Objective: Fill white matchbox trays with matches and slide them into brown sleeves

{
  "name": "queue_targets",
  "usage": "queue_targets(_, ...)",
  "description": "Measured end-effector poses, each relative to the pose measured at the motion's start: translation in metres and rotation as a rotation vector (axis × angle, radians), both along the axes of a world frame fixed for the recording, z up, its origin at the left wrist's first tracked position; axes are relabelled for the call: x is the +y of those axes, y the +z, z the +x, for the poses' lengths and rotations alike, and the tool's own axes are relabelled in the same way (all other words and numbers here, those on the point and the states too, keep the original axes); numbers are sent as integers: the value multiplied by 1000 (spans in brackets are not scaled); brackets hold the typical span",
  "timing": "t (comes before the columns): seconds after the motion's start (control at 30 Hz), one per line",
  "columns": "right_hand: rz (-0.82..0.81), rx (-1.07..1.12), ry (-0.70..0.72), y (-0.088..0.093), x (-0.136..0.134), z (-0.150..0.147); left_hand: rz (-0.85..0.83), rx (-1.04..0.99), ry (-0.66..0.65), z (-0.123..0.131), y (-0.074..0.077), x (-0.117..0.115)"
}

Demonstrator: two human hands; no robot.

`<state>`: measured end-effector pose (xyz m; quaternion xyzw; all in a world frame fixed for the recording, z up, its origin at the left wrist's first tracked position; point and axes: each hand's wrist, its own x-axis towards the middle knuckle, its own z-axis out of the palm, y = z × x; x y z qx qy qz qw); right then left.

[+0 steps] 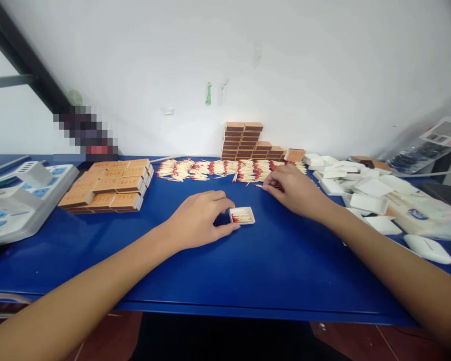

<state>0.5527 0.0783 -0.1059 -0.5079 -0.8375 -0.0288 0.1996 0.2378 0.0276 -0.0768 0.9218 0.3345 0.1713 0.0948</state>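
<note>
In the head view a small white matchbox tray (250, 221), partly filled with red-tipped matches (242, 216), lies on the blue table. My left hand (202, 218) grips its left end between thumb and fingers. At the right end of a long row of loose matches (210, 169), my right hand (291, 188) has its fingers closed in a pinch. A match (259, 186) with a red head sticks out at those fingertips. Part of the match row is hidden behind that hand.
Orange matchboxes (112, 183) are stacked at left, beside a white power strip (40, 200) with plugs. Brown-sided matchboxes (242, 140) stand against the wall. White empty trays (368, 203) pile up at right, near a plastic packet (424, 213) and a white rounded case (428, 249).
</note>
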Motion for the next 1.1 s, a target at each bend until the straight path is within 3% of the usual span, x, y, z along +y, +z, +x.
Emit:
queue_targets(0.27, 6, -46, 79, 4, -10, -12, 8, 5, 1, 0, 1, 0)
queue_targets(0.53, 50, 28, 250, 27, -52, -46, 43, 6, 18, 0, -2, 1)
queue_targets(0.77, 86, -80, 322, 24, -70, -68, 29, 14, 20, 4, -2, 3)
queue_targets(0.87, 75, 19, 314, 28, -61, -54, 26, 9, 19, 3, -3, 3)
queue_targets(0.97, 114, 76, 167, 35, -44, -20, 35, -8, 16, 1, -4, 4)
queue_targets(1.1, -53, 16, 37, 41, -21, 27, 23, -9, 12, -1, -3, 3)
